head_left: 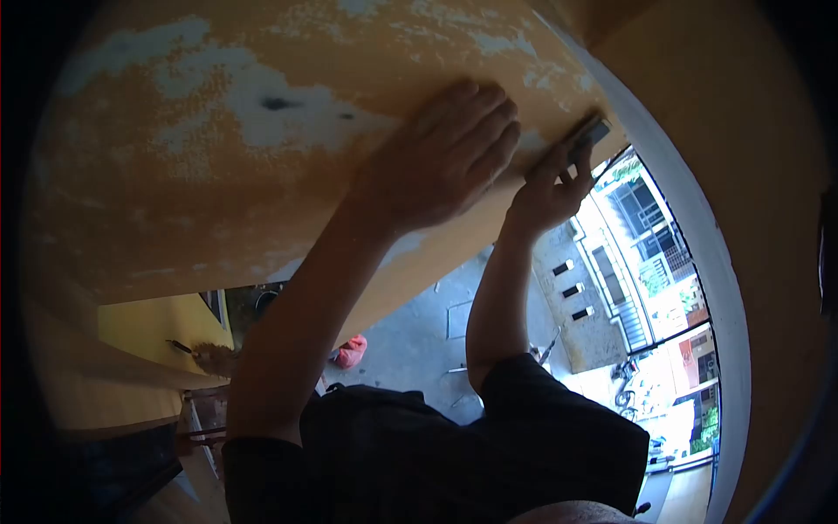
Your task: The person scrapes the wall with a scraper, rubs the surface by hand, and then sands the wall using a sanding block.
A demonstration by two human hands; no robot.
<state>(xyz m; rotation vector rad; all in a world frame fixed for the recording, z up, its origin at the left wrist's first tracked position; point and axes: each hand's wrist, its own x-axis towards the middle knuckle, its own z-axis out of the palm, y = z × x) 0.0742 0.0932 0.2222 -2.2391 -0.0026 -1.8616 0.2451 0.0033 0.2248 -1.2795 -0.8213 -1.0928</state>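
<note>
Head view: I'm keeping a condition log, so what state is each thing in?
Painted surface, orange, patchy, with pale areas and dark marks.
Left hand, open, laid flat over the painted surface, fingers close together.
Right hand, closed around the flat tool.
Flat tool, held at the painted surface's edge; contact unclear.
Red bundle, crumpled.
Bristly brown thing, frayed-looking; too unclear to name.

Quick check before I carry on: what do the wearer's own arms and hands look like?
The left hand and right hand are ungloved, with nothing visible worn on the wrists. Forearms are bare below the short, dark sleeves of a dark shirt; no markings show.
</note>
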